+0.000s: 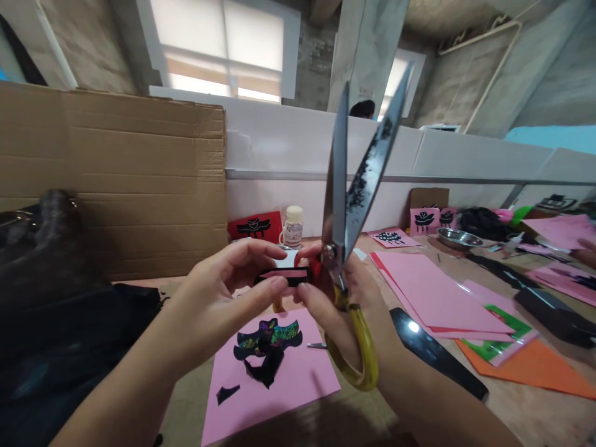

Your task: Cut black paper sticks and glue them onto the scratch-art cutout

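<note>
My left hand pinches a small black strip with a pink stripe between thumb and fingers. My right hand touches the strip's right end and also holds large scissors by their yellow handles. The blades point upward and are spread apart. Below my hands a pink sheet lies on the table, carrying a black cut-out shape with shimmering colours and a small black scrap.
A cardboard panel stands at the left behind a dark bag. A small bottle, stacked pink, orange and green paper, a black strip, a metal bowl and more cut-outs lie to the right.
</note>
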Demonstrator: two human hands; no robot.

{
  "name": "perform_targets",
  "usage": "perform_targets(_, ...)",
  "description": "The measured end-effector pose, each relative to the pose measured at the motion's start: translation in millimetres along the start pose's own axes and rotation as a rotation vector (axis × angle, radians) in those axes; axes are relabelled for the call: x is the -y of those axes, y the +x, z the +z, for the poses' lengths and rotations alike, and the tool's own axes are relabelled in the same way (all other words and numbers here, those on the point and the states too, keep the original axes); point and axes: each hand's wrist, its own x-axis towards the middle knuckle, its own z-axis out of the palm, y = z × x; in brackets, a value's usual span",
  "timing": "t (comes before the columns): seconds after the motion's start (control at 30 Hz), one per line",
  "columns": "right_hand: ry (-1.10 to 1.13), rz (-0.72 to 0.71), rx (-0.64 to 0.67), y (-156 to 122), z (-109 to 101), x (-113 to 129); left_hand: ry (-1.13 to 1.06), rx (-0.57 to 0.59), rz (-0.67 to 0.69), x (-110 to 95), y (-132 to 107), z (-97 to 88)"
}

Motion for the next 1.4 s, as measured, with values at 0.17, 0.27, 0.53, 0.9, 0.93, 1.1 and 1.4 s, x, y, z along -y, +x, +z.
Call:
perform_targets(0.17, 0.026, 0.005, -0.026, 0.2, -1.7, 1.1, 0.117, 0.091, -0.031, 5.1, 0.1, 2.7)
perform_targets(0.27, 0.042, 0.021, 0.003, -0.4, -1.6, 1.2, 0.119, 0.082, -0.019, 9.9, -0.5, 2.9)
perform_targets(0.53, 0.143, 0.113, 0.215, -11.6, 1.5, -24.5, -0.020, -0.284, 0.105, -5.8, -3.1, 1.1)
perform_targets(0.9, 0.145, 0.250, 0.335, -23.4, 18.4, -47.4, -0.094, -0.382, 0.159, -7.9, -3.8, -1.9)
perform_targets(0.93, 0.133, 0.253, 0.336, -23.5, 18.3, -47.7, -0.100, -0.371, 0.159, -7.6, -4.2, -1.2)
perform_targets(1.1, 0.112, 0.237, 0.359, -22.5, 17.6, -47.7, -0.124, -0.324, 0.160, -6.0, -6.4, 2.2)
perform_targets(1.4, 0.126, 0.276, 0.349, -22.2, 18.1, -45.0, -0.143, -0.370, 0.148, -8.4, -7.0, 6.5)
